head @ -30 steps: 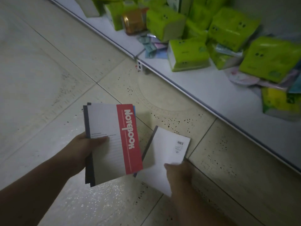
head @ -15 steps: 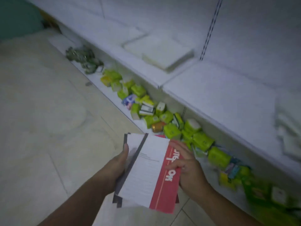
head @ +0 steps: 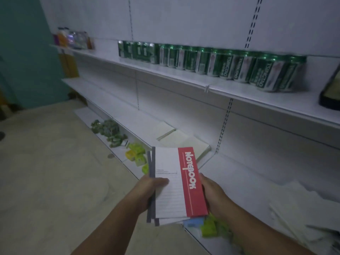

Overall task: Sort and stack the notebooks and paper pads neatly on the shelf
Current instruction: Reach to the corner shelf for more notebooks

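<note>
Left hand point(head: 149, 190) and right hand point(head: 213, 194) are gripping the notebook stack point(head: 174, 181); its seemingly misaligned lower edges are risking a slip.

Bearings are taken from the red-and-white paper notebook stack point(head: 176, 183), gripped by the left hand point(head: 150, 190) and right hand point(head: 215, 194).

Middle white metal shelf point(head: 244, 173): the surface is bare at 1 o'clock. It is bounded by flat cream paper pads point(head: 185, 144) at 12 o'clock and a loose white paper pile point(head: 303, 208) at 3 o'clock.

Headroom is limited by the upper white shelf point(head: 239, 89). Green drink cans point(head: 220, 63) line its back, and its front strip is bare.

Bottom white shelf point(head: 82, 112): yellow-green packets point(head: 137, 155) obstruct at 11 o'clock.

Beige tiled floor point(head: 46, 172): open at 9 o'clock.
</note>
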Demonstrator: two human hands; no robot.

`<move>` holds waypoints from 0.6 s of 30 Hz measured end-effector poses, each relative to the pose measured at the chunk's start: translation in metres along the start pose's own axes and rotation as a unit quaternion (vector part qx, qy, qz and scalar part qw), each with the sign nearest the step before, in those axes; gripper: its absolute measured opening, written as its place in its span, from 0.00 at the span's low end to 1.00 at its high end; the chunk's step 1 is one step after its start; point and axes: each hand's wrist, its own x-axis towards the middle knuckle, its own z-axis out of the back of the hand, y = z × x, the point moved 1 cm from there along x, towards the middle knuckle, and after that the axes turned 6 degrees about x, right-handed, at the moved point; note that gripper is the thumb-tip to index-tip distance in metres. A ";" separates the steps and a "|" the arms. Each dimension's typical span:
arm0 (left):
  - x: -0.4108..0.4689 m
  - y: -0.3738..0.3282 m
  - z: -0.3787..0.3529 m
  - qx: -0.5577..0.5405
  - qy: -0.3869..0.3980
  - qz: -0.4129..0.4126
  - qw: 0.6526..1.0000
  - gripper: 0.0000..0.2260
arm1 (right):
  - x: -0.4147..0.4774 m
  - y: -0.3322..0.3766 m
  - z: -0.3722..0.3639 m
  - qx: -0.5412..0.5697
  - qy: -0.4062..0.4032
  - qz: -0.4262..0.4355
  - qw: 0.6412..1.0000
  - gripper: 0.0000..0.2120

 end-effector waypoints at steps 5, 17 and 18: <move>0.026 -0.014 0.017 -0.013 -0.014 0.008 1.000 0.12 | 0.038 0.016 -0.018 0.024 0.016 0.010 1.000 0.09; 0.195 -0.063 0.079 -0.052 -0.076 0.016 0.996 0.12 | 0.227 0.051 -0.058 -0.099 0.050 0.003 0.994 0.16; 0.205 -0.066 0.092 -0.046 -0.093 0.004 0.995 0.13 | 0.240 0.054 -0.071 -0.111 0.063 0.006 0.992 0.16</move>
